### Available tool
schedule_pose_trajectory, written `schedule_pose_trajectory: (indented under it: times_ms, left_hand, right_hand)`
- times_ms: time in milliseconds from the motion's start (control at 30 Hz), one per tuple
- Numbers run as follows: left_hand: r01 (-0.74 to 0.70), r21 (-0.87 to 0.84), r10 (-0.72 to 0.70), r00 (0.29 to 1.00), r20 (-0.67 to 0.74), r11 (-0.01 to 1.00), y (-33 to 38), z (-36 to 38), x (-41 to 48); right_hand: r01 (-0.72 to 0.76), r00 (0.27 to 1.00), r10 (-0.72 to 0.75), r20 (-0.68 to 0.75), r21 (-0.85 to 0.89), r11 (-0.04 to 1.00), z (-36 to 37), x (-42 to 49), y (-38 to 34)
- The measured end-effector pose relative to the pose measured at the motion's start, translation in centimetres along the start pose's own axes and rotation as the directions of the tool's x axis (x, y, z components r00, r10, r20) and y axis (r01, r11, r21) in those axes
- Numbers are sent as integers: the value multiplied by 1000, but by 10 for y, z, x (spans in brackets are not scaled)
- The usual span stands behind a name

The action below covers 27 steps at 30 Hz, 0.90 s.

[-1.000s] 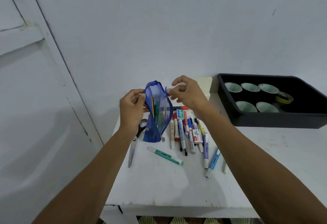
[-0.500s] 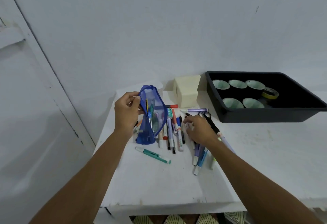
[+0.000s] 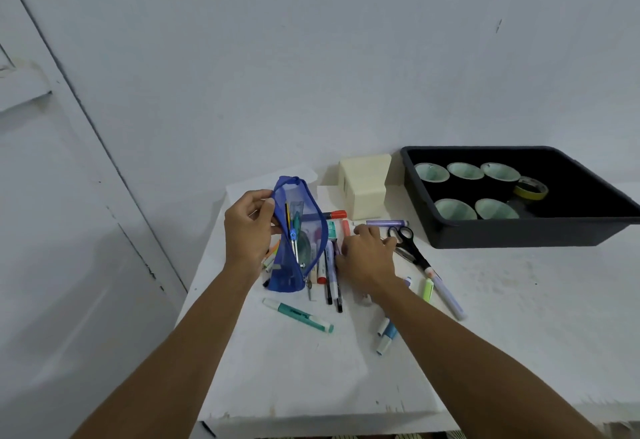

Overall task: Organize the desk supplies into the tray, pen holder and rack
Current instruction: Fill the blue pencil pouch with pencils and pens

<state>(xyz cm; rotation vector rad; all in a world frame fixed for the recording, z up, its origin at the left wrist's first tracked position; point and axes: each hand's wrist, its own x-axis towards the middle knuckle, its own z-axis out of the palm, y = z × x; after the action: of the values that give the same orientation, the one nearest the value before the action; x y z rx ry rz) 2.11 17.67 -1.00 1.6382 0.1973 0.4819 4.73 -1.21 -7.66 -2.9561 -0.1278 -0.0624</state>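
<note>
While the left hand [image 3: 247, 230] held the blue mesh pouch [image 3: 298, 241] upright over the white counter [image 3: 311, 369], its grip was clenched on the left edge of the pouch's open mouth. Some thin tools showed through the mesh.

Just right of the pouch, the right hand [image 3: 367, 258] lay palm down on the pile of pens [image 3: 330, 279] with its fingers bent over them. Whether its grip had closed on one of them, I could not tell. Further right of the pouch lay the black scissors [image 3: 407, 244], touching the pile. Well to the right of the pouch stood the black tray [image 3: 519, 234], with five cups [image 3: 465, 171] and a yellow tape roll [image 3: 530, 188] inside. Behind the pouch and to its right stood a cream box [image 3: 365, 185]. In front of the pouch, a green highlighter [image 3: 298, 315] lay alone.
</note>
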Motion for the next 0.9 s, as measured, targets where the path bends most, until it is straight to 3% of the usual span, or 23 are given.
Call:
schedule_pose_trajectory:
  times_ms: [167,433,533,600,667,900]
  left_hand:
    - [1,-5,-1,1000,0,1000,-2,-2,0]
    - [-4,-15,5,1000,9,1000,-2,3,0]
    - [0,-36,0,1000,4,999,0,2,0]
    - [0,-32,0,1000,4,999,0,1,0]
    - [-7,-22,7,1000,5,1000,0,0,0]
    - [1,-29,-1,1000,-18,1000,3,-1,1]
  right_hand:
    - [-104,994,104,12,-36,994,1,5,-12]
    - [-138,989,137,54,-2,990,0,4,-11]
    - [-165,981,181,-70,190,968,1,2,-8]
    - [-125,964,218,-149,471,874,-8,-1,-5]
    - [-81,943,281,-181,693,716,-30,-2,-1]
    - [281,860,290,-419,864,417,-122,1,4]
